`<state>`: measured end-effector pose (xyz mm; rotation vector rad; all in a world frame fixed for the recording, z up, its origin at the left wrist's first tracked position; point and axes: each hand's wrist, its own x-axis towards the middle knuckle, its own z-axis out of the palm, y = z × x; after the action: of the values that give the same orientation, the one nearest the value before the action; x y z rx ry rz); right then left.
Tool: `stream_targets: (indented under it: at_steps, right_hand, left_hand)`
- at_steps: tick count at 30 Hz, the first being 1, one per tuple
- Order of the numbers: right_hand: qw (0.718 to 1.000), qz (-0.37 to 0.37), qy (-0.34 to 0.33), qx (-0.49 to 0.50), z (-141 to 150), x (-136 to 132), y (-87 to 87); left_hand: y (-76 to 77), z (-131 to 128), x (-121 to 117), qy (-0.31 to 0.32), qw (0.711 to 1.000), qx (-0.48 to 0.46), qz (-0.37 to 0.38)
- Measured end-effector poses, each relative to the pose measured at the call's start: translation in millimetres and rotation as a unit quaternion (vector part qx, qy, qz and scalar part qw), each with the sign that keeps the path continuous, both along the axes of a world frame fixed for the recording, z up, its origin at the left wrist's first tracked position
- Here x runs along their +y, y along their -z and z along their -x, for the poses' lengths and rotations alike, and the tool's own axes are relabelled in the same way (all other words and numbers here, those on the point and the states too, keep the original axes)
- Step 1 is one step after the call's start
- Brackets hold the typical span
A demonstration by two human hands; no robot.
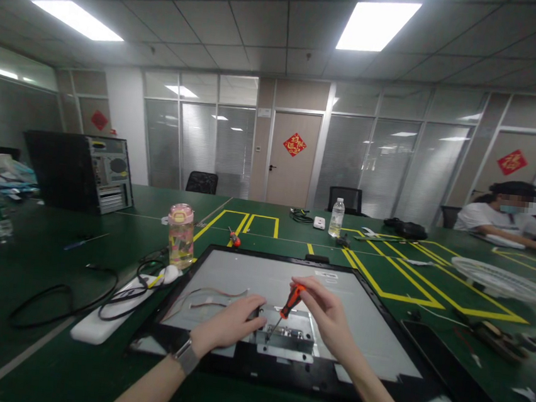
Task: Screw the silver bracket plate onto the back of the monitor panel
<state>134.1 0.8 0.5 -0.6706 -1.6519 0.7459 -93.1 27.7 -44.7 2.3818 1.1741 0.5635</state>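
Two hands work in my remote view, over a flat grey panel (261, 273) lying beneath the fingers. My right hand (323, 302) has its fingers closed on a screwdriver (292, 300), the shaft slanting down-left from them to a metal bracket (300, 342). My left hand (232, 321) rests at the bracket's left end; whether its fingers grip, I cannot tell. Loose wires (205, 305) lie left of those fingers. I judge the screw work partway: the bracket sits on the panel, but which screws are seated is too small to tell.
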Motion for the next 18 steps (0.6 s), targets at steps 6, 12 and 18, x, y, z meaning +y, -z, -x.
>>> stream_targets:
  at_steps: [6,12,18]
  right_hand:
    - [1.0,-0.02,0.0,0.006,1.6,2.2,4.0]
    - [1.0,-0.006,0.005,0.003,1.6,1.1,4.5]
    - [1.0,-0.026,0.014,0.0,0.4,2.9,6.5]
  left_hand:
    - [-0.7,-1.5,-0.5,-0.006,1.0,-0.001,0.005]
    - [-6.4,-2.4,-4.3,-0.01,1.0,0.003,0.017]
    - [-3.2,-1.8,-2.4,-0.007,1.0,0.002,0.009]
